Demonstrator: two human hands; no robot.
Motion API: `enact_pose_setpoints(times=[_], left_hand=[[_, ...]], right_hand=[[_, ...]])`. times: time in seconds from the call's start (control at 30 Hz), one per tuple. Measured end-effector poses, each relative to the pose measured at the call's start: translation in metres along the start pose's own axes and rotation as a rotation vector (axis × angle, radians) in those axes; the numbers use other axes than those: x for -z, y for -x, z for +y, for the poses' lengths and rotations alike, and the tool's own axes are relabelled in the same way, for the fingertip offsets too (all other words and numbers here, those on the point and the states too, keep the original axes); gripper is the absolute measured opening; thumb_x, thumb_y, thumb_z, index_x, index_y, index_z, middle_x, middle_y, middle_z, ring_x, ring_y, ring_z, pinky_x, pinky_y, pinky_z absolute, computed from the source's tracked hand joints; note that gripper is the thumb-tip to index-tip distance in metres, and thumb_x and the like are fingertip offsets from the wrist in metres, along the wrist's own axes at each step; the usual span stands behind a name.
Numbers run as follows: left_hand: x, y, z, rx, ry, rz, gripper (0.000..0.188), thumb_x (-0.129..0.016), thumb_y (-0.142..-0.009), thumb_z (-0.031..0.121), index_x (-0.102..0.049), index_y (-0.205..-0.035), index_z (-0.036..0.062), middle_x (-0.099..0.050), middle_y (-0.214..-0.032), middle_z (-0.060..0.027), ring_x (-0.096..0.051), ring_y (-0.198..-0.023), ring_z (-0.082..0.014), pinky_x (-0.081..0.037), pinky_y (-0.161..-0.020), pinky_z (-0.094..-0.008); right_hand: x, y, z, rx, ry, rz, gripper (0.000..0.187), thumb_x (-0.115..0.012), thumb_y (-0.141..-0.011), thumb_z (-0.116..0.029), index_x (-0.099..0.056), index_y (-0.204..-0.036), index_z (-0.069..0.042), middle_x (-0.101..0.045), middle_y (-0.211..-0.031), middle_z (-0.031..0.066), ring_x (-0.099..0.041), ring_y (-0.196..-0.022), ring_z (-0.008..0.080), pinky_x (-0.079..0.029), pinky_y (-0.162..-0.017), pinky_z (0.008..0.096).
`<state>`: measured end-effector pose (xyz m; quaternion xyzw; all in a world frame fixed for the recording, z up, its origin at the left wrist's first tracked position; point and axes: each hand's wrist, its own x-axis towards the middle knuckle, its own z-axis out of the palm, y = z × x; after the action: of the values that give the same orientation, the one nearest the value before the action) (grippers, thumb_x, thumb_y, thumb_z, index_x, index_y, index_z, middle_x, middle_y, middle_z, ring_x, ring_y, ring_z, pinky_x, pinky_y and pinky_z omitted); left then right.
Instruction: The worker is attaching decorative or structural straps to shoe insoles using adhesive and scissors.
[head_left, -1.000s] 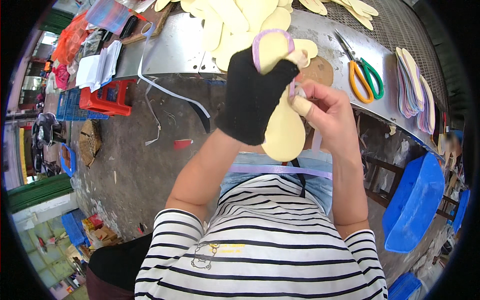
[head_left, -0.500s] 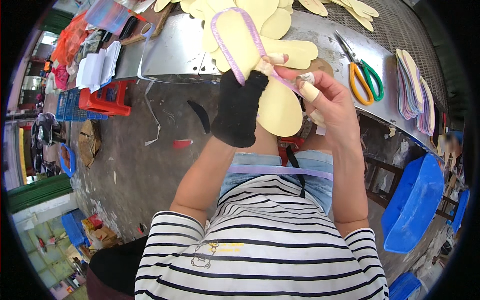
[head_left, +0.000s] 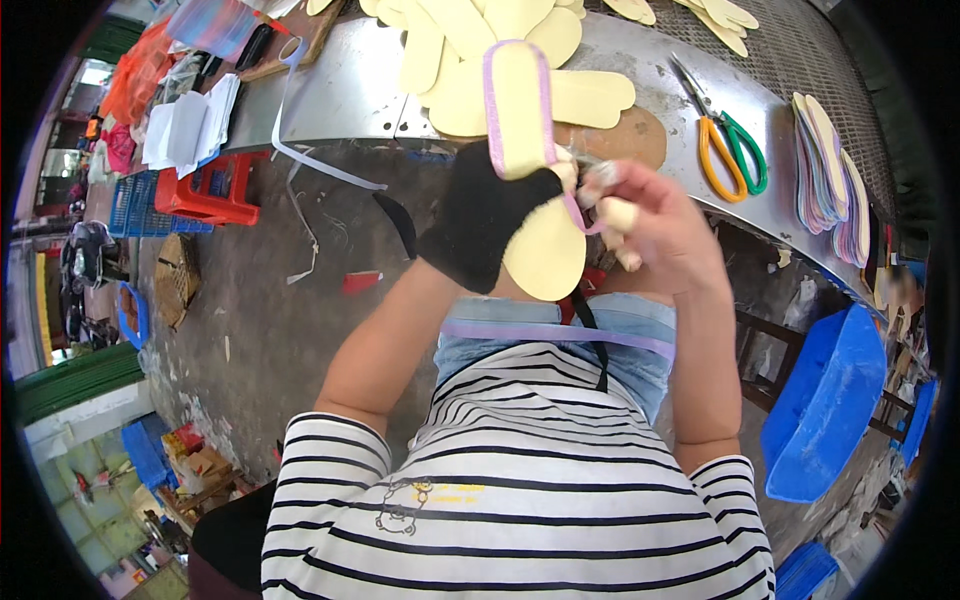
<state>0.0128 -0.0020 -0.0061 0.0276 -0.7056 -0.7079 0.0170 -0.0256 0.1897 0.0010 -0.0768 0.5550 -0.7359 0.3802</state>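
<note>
My left hand (head_left: 485, 215), in a black fingerless glove, grips a pale yellow insole (head_left: 545, 255) around its narrow middle, above my lap. A purple ribbon (head_left: 490, 105) runs along the edge of the insole's far half. At the insole's right side my right hand (head_left: 650, 225), with pale tape on several fingertips, is closed on the loose length of this ribbon, which bends in a small loop below the fingers. Motion smears these fingertips a little. My gloved palm hides part of the insole's middle.
More yellow insoles (head_left: 460, 100) lie heaped on the metal table (head_left: 350, 90). Scissors (head_left: 735, 155) with orange and green handles rest at the right, beside stacked insoles (head_left: 825, 170). A pale strip (head_left: 330, 175) hangs off the table's left edge. A blue tub (head_left: 825, 405) stands at the right.
The insole has turned more upright and come slightly nearer me with my left hand. My right hand has moved down with the ribbon. The pale strip's end now hangs below the table edge.
</note>
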Motion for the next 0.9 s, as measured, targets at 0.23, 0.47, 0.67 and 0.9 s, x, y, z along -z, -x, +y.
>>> enact_pose_setpoints(times=[0.23,0.47,0.67,0.9], left_hand=[[0.011,0.03,0.0,0.534,0.532,-0.06,0.025,-0.06,-0.083,0.024,-0.057,-0.1,0.0053,-0.06,-0.076,-0.0041,-0.061,-0.063,-0.0125,-0.051,-0.054,-0.0243],[0.017,0.047,0.007,0.645,0.737,0.08,0.022,-0.063,-0.084,0.024,-0.056,-0.099,0.0098,-0.06,-0.077,-0.0008,-0.061,-0.065,-0.0111,-0.05,-0.056,-0.0232],[0.028,0.056,0.005,0.66,0.786,0.114,0.02,-0.063,-0.084,0.026,-0.057,-0.096,0.0118,-0.06,-0.077,0.0003,-0.06,-0.065,-0.0103,-0.049,-0.056,-0.0226],[0.021,0.062,0.001,0.648,0.753,0.171,0.017,-0.062,-0.084,0.029,-0.057,-0.087,0.0128,-0.057,-0.073,0.0015,-0.057,-0.064,-0.0102,-0.047,-0.057,-0.0221]], right_hand=[[0.097,-0.011,-0.013,0.498,0.798,0.686,0.03,-0.06,-0.079,-0.012,-0.058,-0.105,0.001,-0.061,-0.101,0.0131,-0.063,-0.081,0.0191,-0.05,-0.067,0.0319],[0.145,-0.019,-0.026,0.266,1.833,0.875,0.042,-0.062,-0.07,-0.018,-0.057,-0.106,0.003,-0.059,-0.085,0.0163,-0.06,-0.076,0.0205,-0.046,-0.072,0.0292],[0.093,0.044,0.01,0.409,0.616,0.384,0.035,-0.054,-0.077,-0.001,-0.048,-0.112,0.0,-0.051,-0.091,0.0009,-0.05,-0.08,0.0102,-0.04,-0.071,0.0232],[0.002,0.083,0.073,0.266,0.793,0.271,0.052,-0.084,-0.054,-0.023,-0.049,-0.087,-0.004,-0.05,-0.069,0.0014,-0.044,-0.061,0.0098,-0.037,-0.057,0.0222]])
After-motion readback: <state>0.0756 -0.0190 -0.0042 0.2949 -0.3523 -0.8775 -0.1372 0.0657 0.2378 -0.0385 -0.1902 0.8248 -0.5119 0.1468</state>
